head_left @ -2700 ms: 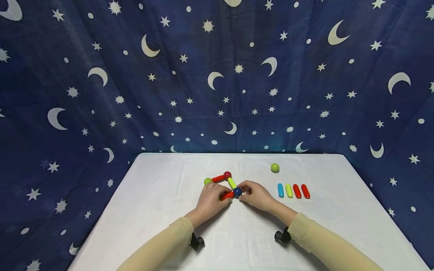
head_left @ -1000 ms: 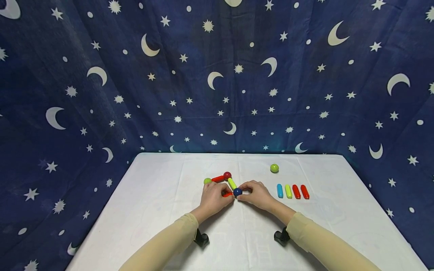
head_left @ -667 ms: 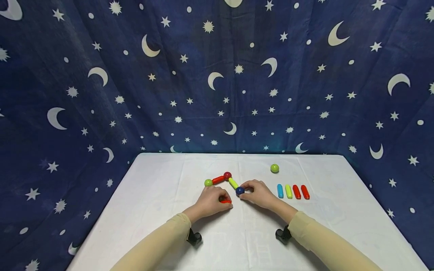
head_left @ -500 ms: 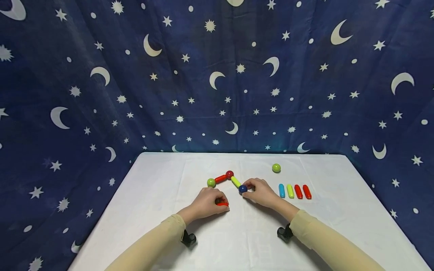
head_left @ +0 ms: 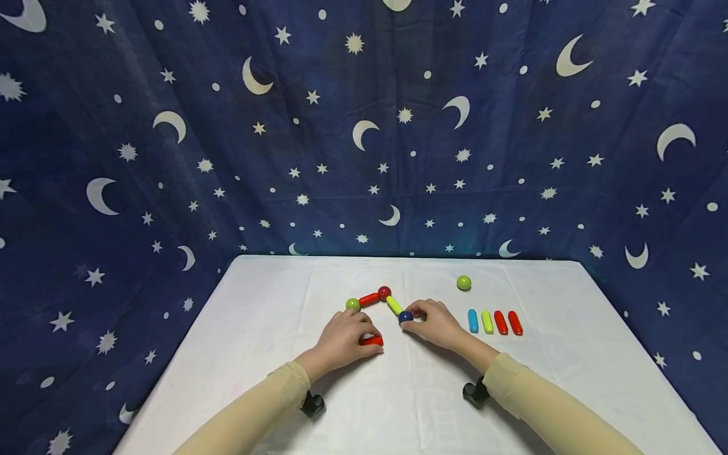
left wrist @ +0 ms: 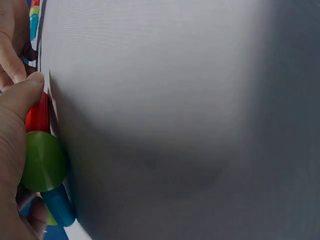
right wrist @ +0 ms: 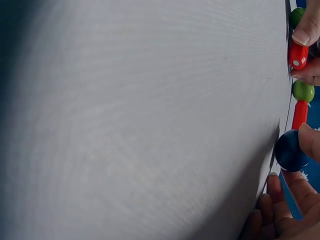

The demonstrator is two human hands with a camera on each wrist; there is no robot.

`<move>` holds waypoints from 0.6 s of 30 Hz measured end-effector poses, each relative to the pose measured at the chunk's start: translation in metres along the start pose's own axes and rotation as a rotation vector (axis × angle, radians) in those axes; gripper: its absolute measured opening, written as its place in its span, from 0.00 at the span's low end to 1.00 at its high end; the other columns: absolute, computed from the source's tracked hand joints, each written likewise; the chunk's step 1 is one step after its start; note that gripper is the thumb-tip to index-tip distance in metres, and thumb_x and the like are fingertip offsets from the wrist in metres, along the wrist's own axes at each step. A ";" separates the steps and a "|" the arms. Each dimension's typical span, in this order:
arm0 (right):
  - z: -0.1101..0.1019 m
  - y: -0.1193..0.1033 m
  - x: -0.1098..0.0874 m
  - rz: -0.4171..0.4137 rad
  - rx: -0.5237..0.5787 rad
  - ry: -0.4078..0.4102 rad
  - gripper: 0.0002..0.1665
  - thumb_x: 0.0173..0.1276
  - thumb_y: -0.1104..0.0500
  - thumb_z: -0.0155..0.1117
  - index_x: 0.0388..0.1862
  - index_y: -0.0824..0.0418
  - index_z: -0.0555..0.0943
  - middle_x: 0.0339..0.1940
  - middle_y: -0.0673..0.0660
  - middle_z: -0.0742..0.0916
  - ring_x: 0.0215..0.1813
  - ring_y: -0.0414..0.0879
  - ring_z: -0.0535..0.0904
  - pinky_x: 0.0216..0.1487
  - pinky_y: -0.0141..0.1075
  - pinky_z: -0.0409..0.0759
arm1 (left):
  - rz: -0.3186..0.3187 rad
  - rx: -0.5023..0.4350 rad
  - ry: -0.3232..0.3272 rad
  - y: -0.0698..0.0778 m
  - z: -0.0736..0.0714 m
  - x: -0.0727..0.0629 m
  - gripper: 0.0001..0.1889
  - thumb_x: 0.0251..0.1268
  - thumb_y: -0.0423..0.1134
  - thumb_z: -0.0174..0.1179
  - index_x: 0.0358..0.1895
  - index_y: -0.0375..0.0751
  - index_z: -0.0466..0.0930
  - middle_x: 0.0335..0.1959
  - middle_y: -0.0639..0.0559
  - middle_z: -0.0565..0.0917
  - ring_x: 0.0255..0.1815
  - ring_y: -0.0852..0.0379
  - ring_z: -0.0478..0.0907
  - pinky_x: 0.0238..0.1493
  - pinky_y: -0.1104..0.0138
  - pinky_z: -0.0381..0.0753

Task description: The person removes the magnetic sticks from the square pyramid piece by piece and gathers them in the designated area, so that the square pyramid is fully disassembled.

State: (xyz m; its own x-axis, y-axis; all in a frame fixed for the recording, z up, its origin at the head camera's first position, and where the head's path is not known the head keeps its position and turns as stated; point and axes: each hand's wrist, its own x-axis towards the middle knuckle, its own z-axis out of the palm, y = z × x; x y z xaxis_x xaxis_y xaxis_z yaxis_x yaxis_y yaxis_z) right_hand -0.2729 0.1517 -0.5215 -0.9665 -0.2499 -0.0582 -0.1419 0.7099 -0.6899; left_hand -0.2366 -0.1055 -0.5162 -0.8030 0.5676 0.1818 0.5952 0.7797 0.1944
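Glossy dark blue ball point(head_left: 406, 318) on white table point(head_left: 258, 303), touching yellow-green rod point(head_left: 394, 306), pinched between thumb and finger of right hand point(head_left: 436, 325); left hand point(head_left: 342, 336) pinches smooth red rod point(head_left: 372, 341), silver-tipped, apart from ball

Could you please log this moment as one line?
left grip: holding red rod; right grip: pinching blue ball; yellow rod: between blue ball and maroon ball; loose green ball: apart

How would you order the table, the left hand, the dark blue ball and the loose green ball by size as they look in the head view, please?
1. Table
2. Left hand
3. Dark blue ball and loose green ball: too alike to rank.
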 end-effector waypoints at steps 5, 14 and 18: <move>0.000 0.000 -0.001 -0.002 -0.005 0.000 0.21 0.64 0.44 0.76 0.52 0.51 0.85 0.43 0.48 0.82 0.48 0.48 0.72 0.48 0.44 0.73 | -0.025 0.010 -0.022 -0.003 -0.002 -0.002 0.16 0.62 0.62 0.69 0.46 0.60 0.90 0.46 0.62 0.82 0.48 0.59 0.74 0.41 0.67 0.77; -0.001 0.001 -0.001 -0.006 -0.003 0.000 0.21 0.65 0.44 0.75 0.51 0.51 0.85 0.43 0.48 0.82 0.47 0.48 0.73 0.49 0.44 0.73 | -0.012 -0.036 -0.055 -0.004 -0.005 -0.006 0.15 0.65 0.56 0.70 0.48 0.56 0.89 0.46 0.60 0.81 0.47 0.61 0.75 0.43 0.68 0.78; 0.001 0.001 -0.001 -0.004 0.008 -0.002 0.20 0.64 0.44 0.76 0.51 0.50 0.85 0.42 0.48 0.82 0.47 0.47 0.73 0.50 0.44 0.73 | 0.021 -0.023 -0.039 -0.004 -0.004 -0.005 0.13 0.67 0.52 0.69 0.50 0.54 0.89 0.46 0.59 0.81 0.49 0.60 0.74 0.48 0.67 0.79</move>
State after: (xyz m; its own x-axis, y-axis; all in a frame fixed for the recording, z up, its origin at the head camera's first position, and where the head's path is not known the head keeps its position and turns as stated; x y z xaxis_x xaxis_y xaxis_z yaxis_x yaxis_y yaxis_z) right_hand -0.2724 0.1523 -0.5226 -0.9656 -0.2539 -0.0569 -0.1441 0.7038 -0.6956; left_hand -0.2351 -0.1121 -0.5141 -0.7908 0.5939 0.1484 0.6120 0.7615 0.2136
